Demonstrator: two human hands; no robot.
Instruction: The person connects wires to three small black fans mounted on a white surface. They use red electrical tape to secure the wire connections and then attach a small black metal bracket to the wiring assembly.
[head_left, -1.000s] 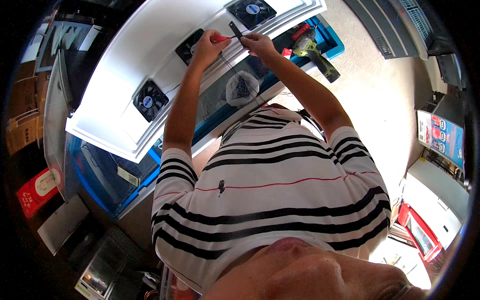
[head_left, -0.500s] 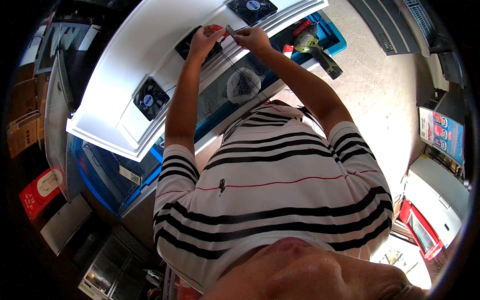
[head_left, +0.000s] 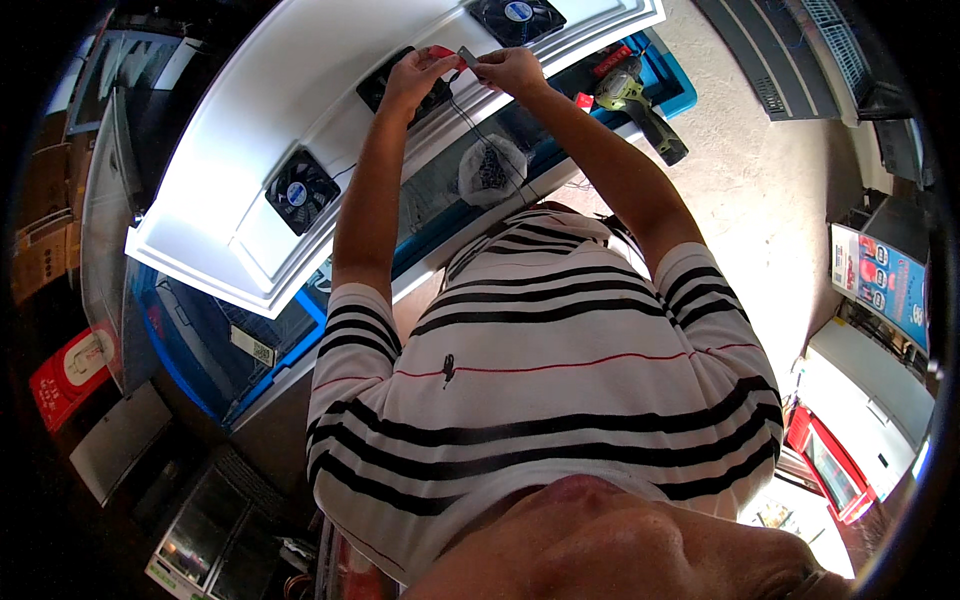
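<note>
A: Layout?
B: White panel (head_left: 250,130) lay ahead, mid fan (head_left: 432,102) by left hand (head_left: 412,82).
A: Grips?
B: Left held red tool (head_left: 442,53). Right hand (head_left: 510,71), nearer, pinched grey strip (head_left: 468,57) between both hands, long axis slanting up-left.

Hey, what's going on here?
A person is working over a white panel fitted with black fans. The left hand pinches a red object; close by, the right hand holds a small grey piece. A green power drill lies to the right, a plastic bag nearer the body.
</note>
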